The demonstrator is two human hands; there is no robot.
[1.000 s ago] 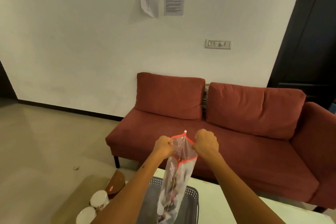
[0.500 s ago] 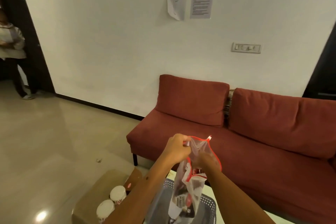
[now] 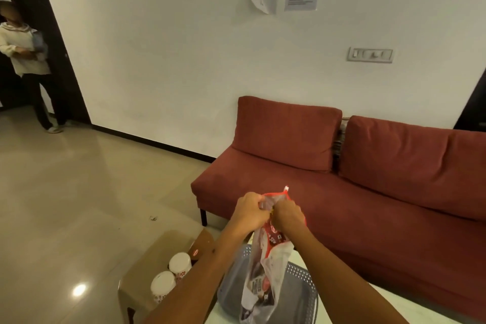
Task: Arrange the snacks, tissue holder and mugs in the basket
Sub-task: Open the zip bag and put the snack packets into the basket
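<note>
Both hands meet at the red-edged mouth of a clear snack bag [image 3: 265, 268]. The left hand [image 3: 248, 209] has its fingers curled and pinching the bag's rim; the right hand [image 3: 287, 218] grips the rim just beside it. Below the fingers the bag hangs over a grey perforated basket [image 3: 302, 289]. Left of the fingers and lower, two white mugs [image 3: 172, 275] stand on a small wooden surface [image 3: 147, 265].

Bag [image 3: 265, 265] hangs over basket [image 3: 302, 294], w/ both hands at its top: left hand [image 3: 248, 209], right hand [image 3: 286, 217]. Basket sits on counter [image 3: 410, 305]. Two mugs [image 3: 171, 273] on box [image 3: 147, 268], left of basket. Sofa [image 3: 368, 192] behind.
</note>
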